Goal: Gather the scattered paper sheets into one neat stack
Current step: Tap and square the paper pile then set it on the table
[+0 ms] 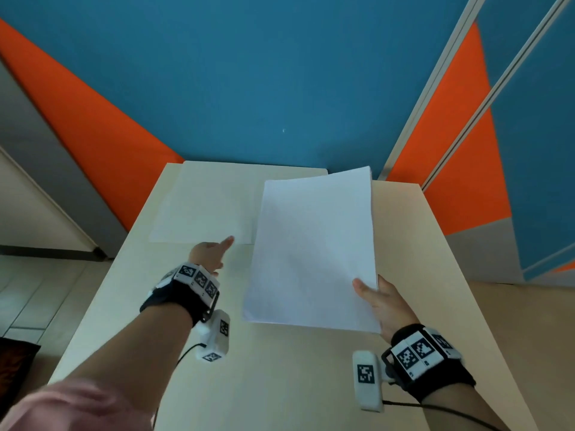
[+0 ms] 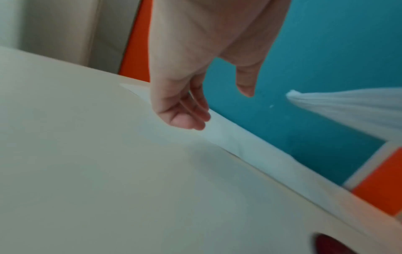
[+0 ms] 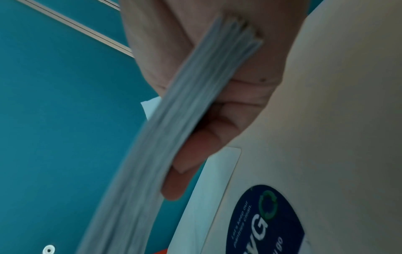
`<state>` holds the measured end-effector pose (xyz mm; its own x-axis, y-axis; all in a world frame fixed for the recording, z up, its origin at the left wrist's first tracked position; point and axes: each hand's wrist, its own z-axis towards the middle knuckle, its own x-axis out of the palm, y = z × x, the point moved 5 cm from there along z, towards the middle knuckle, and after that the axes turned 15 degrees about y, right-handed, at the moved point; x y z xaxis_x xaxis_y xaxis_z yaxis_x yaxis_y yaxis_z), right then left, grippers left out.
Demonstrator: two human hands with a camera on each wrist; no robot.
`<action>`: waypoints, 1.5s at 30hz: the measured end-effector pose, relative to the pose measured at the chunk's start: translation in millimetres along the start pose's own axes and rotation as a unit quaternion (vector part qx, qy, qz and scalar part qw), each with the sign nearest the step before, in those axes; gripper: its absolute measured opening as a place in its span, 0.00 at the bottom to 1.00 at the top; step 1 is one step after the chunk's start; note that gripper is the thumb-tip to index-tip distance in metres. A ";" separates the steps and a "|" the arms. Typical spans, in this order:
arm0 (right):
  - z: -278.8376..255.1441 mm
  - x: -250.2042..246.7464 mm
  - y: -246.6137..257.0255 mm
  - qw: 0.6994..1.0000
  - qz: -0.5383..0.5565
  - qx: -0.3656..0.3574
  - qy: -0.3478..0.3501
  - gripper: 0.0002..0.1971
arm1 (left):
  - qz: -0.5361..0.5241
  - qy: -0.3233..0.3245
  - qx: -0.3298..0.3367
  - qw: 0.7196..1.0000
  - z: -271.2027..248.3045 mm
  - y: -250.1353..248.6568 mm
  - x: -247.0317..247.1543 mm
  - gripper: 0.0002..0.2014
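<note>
My right hand [image 1: 378,301] grips a stack of white paper sheets [image 1: 314,247] by its near right corner, thumb on top, and holds it lifted above the beige table [image 1: 280,368]. In the right wrist view the stack's edge [image 3: 174,111] runs between thumb and fingers [image 3: 195,154]. A single white sheet [image 1: 205,203] lies flat at the table's far left, reaching the far edge. My left hand [image 1: 214,251] hovers at that sheet's near edge with fingers loosely extended, holding nothing. In the left wrist view its fingertips [image 2: 187,120] hang just over the sheet [image 2: 219,135].
A blue and orange wall [image 1: 249,73] stands right behind the table's far edge. A round dark sticker [image 3: 267,221] is on the table under the held stack. Floor [image 1: 31,290] lies to the left, a blue and orange partition [image 1: 497,119] to the right.
</note>
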<state>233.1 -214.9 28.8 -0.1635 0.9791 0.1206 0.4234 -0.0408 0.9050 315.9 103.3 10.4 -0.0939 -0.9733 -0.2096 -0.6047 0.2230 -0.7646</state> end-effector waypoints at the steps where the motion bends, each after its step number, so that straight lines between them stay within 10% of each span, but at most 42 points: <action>1: 3.7 -1.4 1.1 1.000 0.004 -0.003 0.005 0.45 | 0.041 -0.027 -0.011 0.999 8.8 -0.7 -14.4 0.22; 5: 18.3 -5.9 4.4 0.999 0.031 0.000 0.009 0.26 | 0.121 -0.129 -0.049 0.983 36.3 -2.4 -60.5 0.34; 12: 43.2 -16.8 -2.4 0.999 0.036 0.016 0.009 0.33 | 0.173 -0.240 -0.168 0.940 58.5 5.3 -91.9 0.47; 16: 49.0 -19.2 -6.2 0.999 0.042 0.030 0.007 0.13 | 0.189 -0.247 -0.196 0.930 69.2 4.6 -96.5 0.55; 21: 51.2 -18.2 -16.6 0.996 0.070 0.048 0.006 0.18 | 0.243 -0.170 -0.216 0.930 180.3 52.4 -146.8 0.82; 26: 49.6 -17.3 -23.4 0.997 0.071 0.027 0.010 0.40 | 0.315 -0.060 -0.151 0.935 104.0 -3.5 -97.7 0.22; 33: 34.4 -21.3 -17.1 0.998 0.050 0.031 -0.001 0.26 | 0.148 -0.153 -0.064 0.975 82.4 19.5 -108.7 0.27; 36: 25.1 -22.0 -15.3 0.999 0.018 0.037 -0.012 0.47 | 0.159 -0.140 -0.048 0.976 59.0 33.0 -103.2 0.24; 40: 9.5 -15.3 -13.7 0.999 0.020 0.030 -0.011 0.50 | 0.161 -0.126 -0.061 0.977 23.9 63.0 -99.1 0.23; 45: -14.6 -2.8 -17.0 0.998 0.025 0.049 -0.005 0.19 | 0.123 -0.118 -0.062 0.983 -20.5 112.5 -98.9 0.22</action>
<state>213.4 -219.8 19.0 -0.1303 0.9785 0.1602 0.5164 -0.0709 0.8534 240.9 223.5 -42.5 -0.0725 -0.8473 -0.5261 -0.6798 0.4279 -0.5956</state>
